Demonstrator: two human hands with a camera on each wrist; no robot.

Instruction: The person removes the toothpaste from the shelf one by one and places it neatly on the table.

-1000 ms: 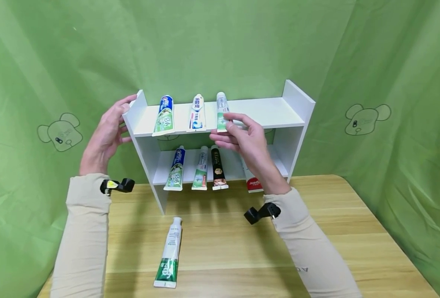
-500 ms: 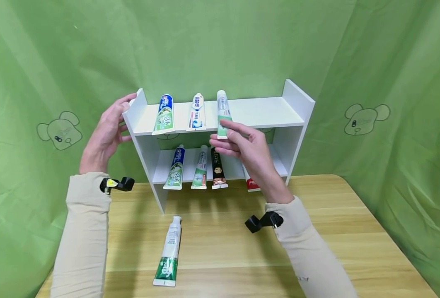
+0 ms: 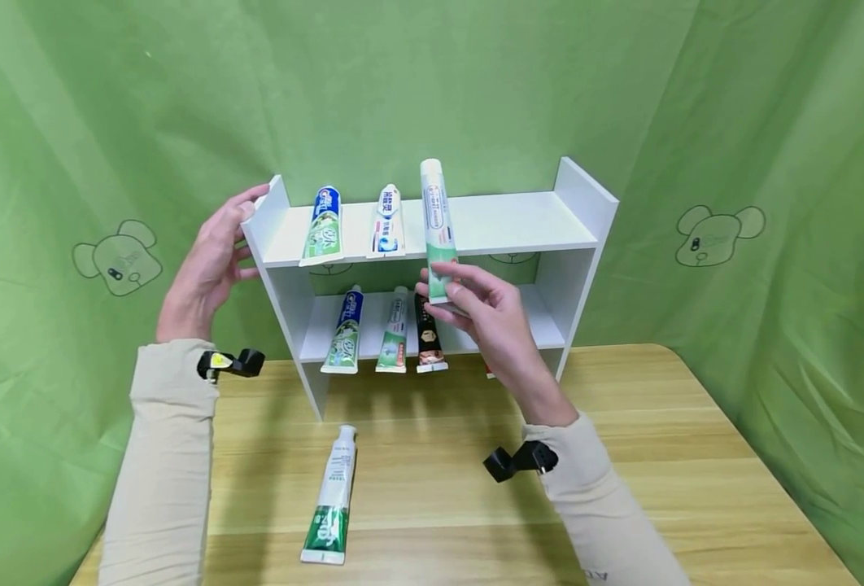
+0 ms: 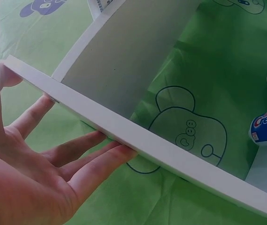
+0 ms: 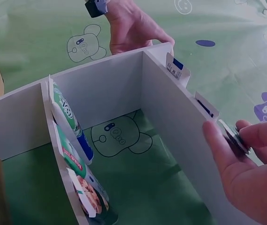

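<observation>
Two toothpaste tubes (image 3: 351,228) lie flat on the top board of the white shelf unit (image 3: 520,220), and three more tubes (image 3: 391,334) lie side by side on the lower board, with a red-ended one mostly hidden behind the right wrist. A further green-and-white tube (image 3: 332,496) lies alone on the tabletop (image 3: 696,456), well apart from the unit, so by the look of it the shelving is partly done, with that one and the one in hand left to settle. The right hand (image 3: 486,305) pinches the crimped bottom end of a white-and-green tube (image 3: 434,224) between thumb and fingers, holding it upright with the cap uppermost, just in front of the top board's front edge. The left hand (image 3: 208,260) has its fingers extended and is braced flat against the unit's left side panel, thumb at the top edge.
</observation>
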